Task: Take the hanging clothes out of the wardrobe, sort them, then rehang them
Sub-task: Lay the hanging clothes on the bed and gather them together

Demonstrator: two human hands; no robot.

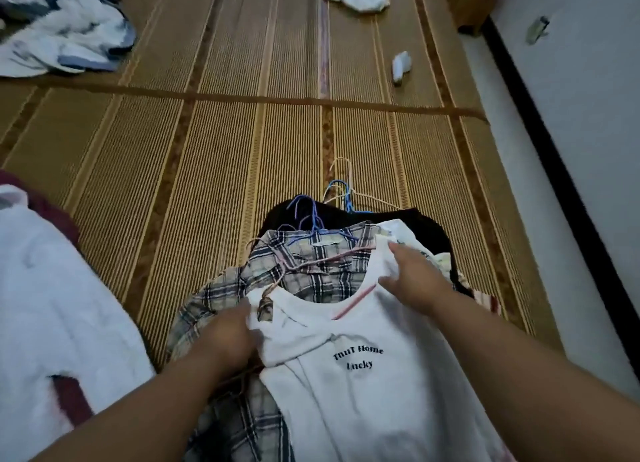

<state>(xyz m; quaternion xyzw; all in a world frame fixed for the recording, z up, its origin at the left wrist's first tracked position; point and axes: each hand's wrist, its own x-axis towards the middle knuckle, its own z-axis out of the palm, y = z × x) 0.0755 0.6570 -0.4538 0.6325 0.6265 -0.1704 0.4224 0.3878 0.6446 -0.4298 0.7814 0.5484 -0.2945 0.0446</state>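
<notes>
**Tangled hangers were the risk under the white tee**

Both my hands were closed on the white T-shirt [363,385]; my left hand [230,337] bunched one shoulder in curled fingers, and my right hand [417,283] pinched the other shoulder beside the neckline. The shirt lay on top of a heap of hung clothes on the woven mat [207,150], straight in front of me.

As I judged it, the trouble would come from the hangers. The pink hanger [356,300] inside the shirt sat skewed, one arm showing in the neck opening; a lift by the cloth alone could let it slide out and drop. I could not tell where its hook lay; if it was caught among the blue hangers [311,215] of the garments beneath, a quick pull might snag them and drag the plaid shirt [277,278] up too, or spill the heap I meant to sort. Hauling on the shoulders could also stretch the neckline.

The shirt itself looked thin, soft and limp; it was white, rumpled where I held it, with dark lettering across the chest, some of it blurred or lost in a crease; its lower part ran out of view below my arms. A black garment [415,222] showed at the far edge of the heap.
</notes>
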